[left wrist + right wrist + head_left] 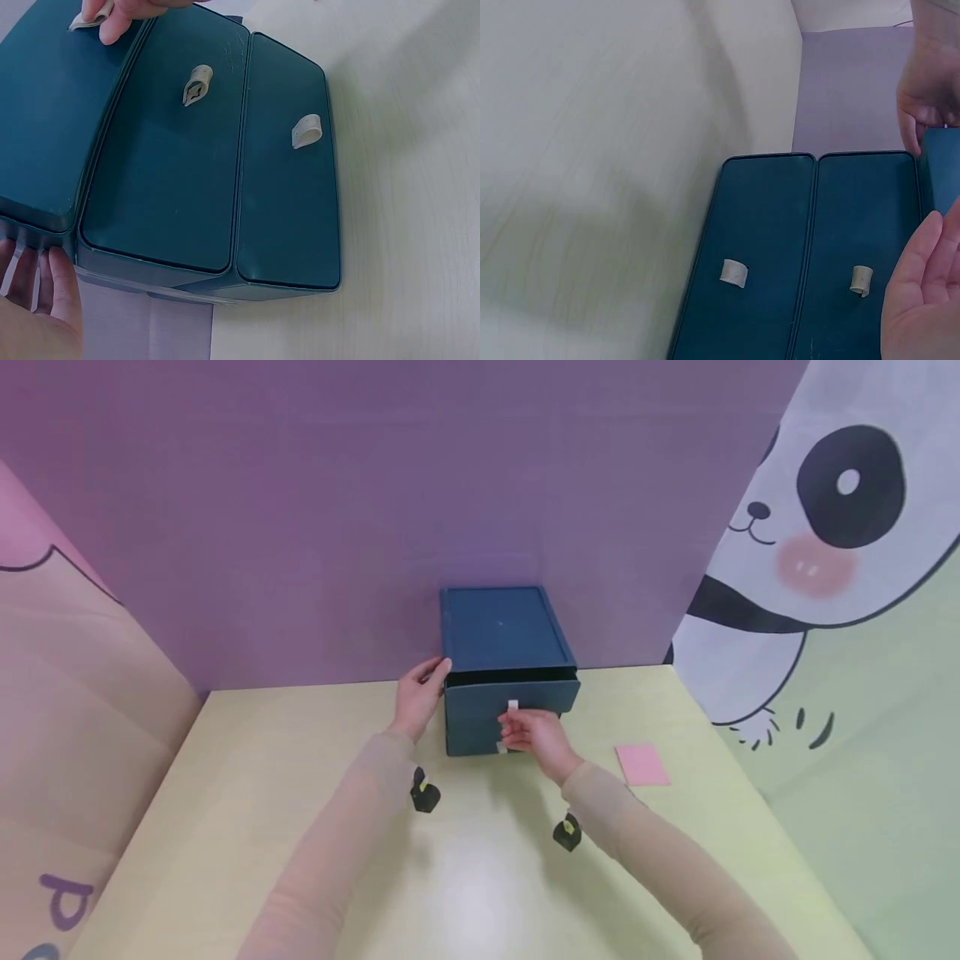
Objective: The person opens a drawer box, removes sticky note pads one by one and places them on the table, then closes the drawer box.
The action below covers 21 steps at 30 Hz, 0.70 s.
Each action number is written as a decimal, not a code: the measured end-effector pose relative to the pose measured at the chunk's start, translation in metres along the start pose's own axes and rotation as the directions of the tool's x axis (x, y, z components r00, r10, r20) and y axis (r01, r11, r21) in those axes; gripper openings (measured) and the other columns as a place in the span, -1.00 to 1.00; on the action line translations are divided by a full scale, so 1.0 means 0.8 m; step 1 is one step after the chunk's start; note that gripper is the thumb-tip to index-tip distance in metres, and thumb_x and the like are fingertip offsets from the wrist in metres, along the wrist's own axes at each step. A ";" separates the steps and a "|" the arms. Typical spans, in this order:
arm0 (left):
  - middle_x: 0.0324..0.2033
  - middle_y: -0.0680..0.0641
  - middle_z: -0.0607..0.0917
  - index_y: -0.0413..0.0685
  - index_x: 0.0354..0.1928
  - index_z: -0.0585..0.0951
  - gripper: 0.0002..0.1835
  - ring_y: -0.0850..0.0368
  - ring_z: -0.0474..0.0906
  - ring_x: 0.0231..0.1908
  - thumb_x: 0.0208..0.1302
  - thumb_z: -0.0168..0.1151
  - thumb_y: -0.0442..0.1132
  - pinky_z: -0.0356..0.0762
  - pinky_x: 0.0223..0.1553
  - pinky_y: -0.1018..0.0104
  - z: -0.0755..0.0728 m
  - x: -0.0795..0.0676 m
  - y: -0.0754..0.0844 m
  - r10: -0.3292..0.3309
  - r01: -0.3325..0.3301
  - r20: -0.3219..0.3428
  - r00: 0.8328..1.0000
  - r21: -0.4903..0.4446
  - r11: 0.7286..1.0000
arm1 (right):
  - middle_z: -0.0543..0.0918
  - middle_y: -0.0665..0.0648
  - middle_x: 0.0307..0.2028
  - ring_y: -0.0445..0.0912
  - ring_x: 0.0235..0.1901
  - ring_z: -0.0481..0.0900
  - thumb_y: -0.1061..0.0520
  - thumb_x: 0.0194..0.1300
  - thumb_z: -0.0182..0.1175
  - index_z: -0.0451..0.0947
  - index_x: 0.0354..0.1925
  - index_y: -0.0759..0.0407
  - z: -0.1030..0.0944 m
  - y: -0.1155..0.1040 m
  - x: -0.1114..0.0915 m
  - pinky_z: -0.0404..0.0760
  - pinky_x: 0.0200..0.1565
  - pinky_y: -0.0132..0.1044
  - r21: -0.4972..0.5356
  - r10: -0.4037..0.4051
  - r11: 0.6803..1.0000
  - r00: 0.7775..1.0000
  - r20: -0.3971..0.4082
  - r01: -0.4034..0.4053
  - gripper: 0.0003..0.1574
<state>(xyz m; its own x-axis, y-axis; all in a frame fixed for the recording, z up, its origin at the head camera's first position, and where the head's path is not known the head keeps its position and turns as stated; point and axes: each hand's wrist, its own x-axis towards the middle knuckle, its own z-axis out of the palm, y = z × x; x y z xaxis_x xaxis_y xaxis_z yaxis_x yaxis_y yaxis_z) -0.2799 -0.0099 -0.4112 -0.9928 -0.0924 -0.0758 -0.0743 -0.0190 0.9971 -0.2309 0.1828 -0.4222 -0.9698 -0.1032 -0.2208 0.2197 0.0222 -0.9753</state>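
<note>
A dark blue-green chest (501,628) with three stacked drawers stands at the back of the table. Its top drawer (465,695) sticks out a little, leaving a dark gap under the lid. My right hand (536,735) is at the front, pinching that drawer's pale loop pull (88,21) between fingertips. Against the chest's left side rests my left hand (422,693), its fingers (64,281) nearly straight along the wall near the upper corner. The middle drawer (161,157) and bottom drawer (289,202) are closed, each with its own pale loop.
A pink square of paper (642,765) lies on the pale table (300,777), right of the chest. Behind rises a purple backdrop (337,527), close to the chest. A panda print (847,527) covers the right wall. Each wrist carries a small black device (425,795).
</note>
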 end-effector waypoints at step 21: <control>0.18 -0.12 0.53 -0.11 0.23 0.47 -0.49 0.05 0.44 0.16 0.32 0.15 -0.02 0.45 0.16 0.19 0.006 -0.005 0.003 0.019 -0.019 -0.008 1.000 -0.002 1.000 | 0.58 -0.03 -0.54 -0.18 -0.47 0.59 0.11 0.39 -0.07 0.50 -0.05 0.47 -0.005 -0.013 0.007 0.63 -0.09 -0.23 0.026 0.075 0.997 0.997 -0.016 -0.075 -0.56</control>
<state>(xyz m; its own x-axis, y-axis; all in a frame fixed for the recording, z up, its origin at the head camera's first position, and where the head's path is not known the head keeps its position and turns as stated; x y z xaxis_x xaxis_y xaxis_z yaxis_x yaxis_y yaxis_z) -0.2764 -0.0044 -0.4084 -0.9933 -0.1005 -0.0571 -0.0555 -0.0192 0.9983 -0.2391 0.1861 -0.4131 -0.9521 -0.0853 -0.2938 0.2945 0.0044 -0.9556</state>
